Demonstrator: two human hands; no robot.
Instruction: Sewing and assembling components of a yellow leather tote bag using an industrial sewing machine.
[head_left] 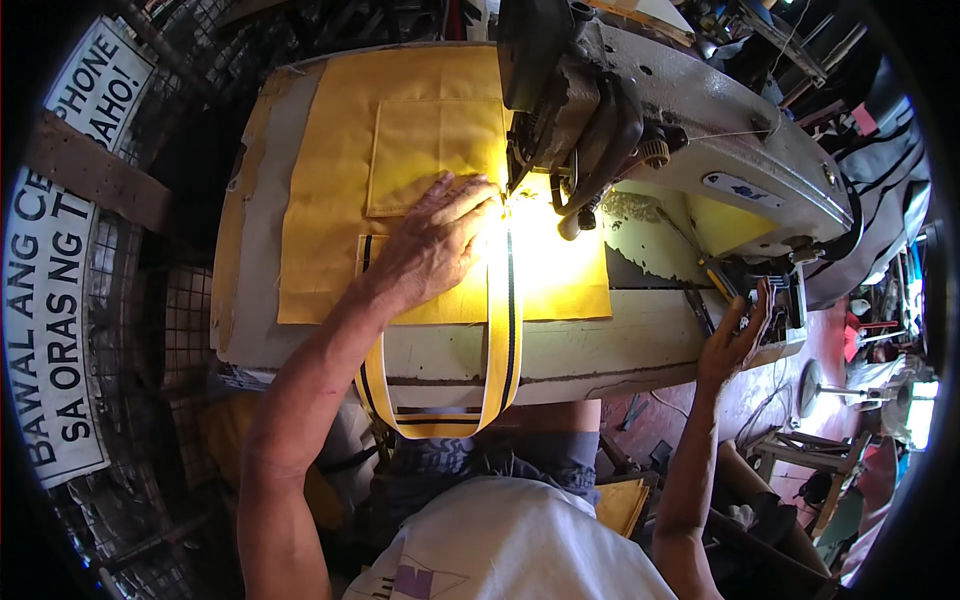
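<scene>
My left hand [435, 235] lies palm down on a yellow fabric panel [325, 160], fingers spread toward the needle area of the sewing machine [690, 100]. A pocket-like square [430, 135] is stitched on the panel. Beside that hand, a yellow strap [498, 345] with a dark centre stripe runs under the machine head and loops down over the table's near edge. A bright lamp lights the cloth there. My right hand [735, 335] is raised at the table's right end, fingers extended beside a black part; whether it touches that part is unclear.
A yellow-handled screwdriver [715, 275] and a dark slim tool [698, 310] lie right of the cloth on the worn table [600, 340]. Wire mesh and a white lettered sign [55, 330] stand at left. A wooden stool [810, 455] and a fan [815, 390] are at right.
</scene>
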